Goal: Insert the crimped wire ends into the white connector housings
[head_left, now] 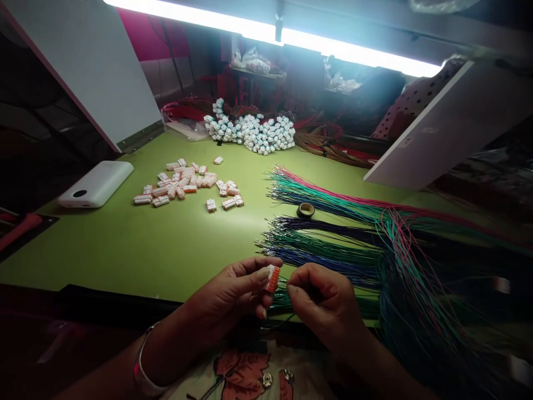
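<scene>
My left hand (233, 294) is curled closed, thumb and fingertips pinching a small orange-and-white connector (272, 279) upright over the near edge of the green table (125, 250); my right hand (322, 300) sits just beside it, thumb and forefinger pressed together close to the connector, though whatever they pinch is too fine to make out; bundles of coloured wires (333, 244) fan out just behind both hands; a roll of tape (306, 210) lies among them; loose connectors (187, 186) lie scattered farther off to the left, near a white power bank (95, 183).
</scene>
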The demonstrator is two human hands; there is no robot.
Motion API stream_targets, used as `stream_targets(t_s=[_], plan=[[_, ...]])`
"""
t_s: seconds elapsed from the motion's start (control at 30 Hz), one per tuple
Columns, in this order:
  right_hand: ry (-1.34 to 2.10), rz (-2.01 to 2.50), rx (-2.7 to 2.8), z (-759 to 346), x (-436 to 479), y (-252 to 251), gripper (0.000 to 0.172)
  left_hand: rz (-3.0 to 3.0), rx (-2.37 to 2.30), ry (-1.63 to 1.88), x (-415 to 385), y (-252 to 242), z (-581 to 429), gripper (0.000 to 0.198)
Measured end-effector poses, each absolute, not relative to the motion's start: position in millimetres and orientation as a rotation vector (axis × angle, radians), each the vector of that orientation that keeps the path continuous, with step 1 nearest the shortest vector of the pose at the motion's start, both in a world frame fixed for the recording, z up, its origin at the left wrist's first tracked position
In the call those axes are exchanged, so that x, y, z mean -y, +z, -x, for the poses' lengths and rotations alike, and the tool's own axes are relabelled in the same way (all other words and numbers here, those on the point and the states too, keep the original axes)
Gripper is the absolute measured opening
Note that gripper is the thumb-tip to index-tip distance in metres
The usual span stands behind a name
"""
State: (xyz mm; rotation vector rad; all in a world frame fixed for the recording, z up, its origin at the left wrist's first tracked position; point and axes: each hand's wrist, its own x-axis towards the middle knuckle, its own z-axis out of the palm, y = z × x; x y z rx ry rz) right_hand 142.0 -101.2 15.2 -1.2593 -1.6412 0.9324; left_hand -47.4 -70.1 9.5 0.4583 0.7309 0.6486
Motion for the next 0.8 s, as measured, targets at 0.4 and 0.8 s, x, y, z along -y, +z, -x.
stream_targets(t_s=[0.4, 0.8], plan=[[0.832, 1.255, 1.75, -140.8, 105.2, 16.4, 0.013, -0.45, -0.78, 0.655, 72.5, 10.4, 45.3, 0.021], [0.9, 1.245, 1.712, -137.4, 111.3, 16.4, 0.016, -0.583, -0.787, 0.716, 79.8, 11.1, 41.2, 0.019]])
